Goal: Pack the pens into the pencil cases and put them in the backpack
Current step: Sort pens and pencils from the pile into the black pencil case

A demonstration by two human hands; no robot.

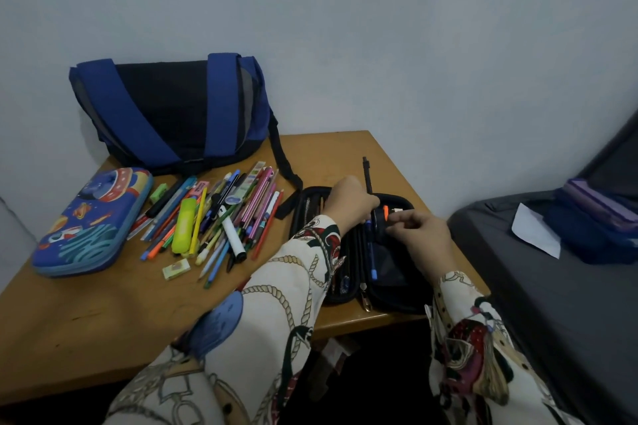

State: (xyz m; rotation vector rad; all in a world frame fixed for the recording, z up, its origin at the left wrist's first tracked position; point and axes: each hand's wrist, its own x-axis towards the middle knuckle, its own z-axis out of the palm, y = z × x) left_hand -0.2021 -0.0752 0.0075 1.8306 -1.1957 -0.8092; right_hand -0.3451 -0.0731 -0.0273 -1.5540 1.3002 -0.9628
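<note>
Landmark: open black pencil case (386, 262), on the right part of the desk (103, 314), near its front and right edges.

Far left of it: blue space-print pencil case (93, 221), closed, flat, long axis running from the near-left desk edge up toward the backpack.

Behind-left of the black case: blue and black backpack (172, 110) on the back of the desk against the wall, strap (283, 162) trailing down to the black case's top-left corner.

Just left of it: loose pile of pens (214, 217), mostly parallel, tips toward the front-left, caps toward the backpack. White eraser (176, 268) at the pile's near end. Bare desk in front of the pile, out to the front edge.

Over the case's upper left: left hand (348, 200), grip closed on a black pen (368, 176), pen near upright, top end pointing away toward the wall, lower end in the case.

Inside the case: a few pens lying along its long axis, front to back; blue-capped pen (373, 262) in the middle.

Over its upper right: right hand (421, 228), fingers pinched at something small by the orange item (385, 210); can't tell what it has.

Right of the case: narrow gap past the desk edge, then dark bed (552, 286).
</note>
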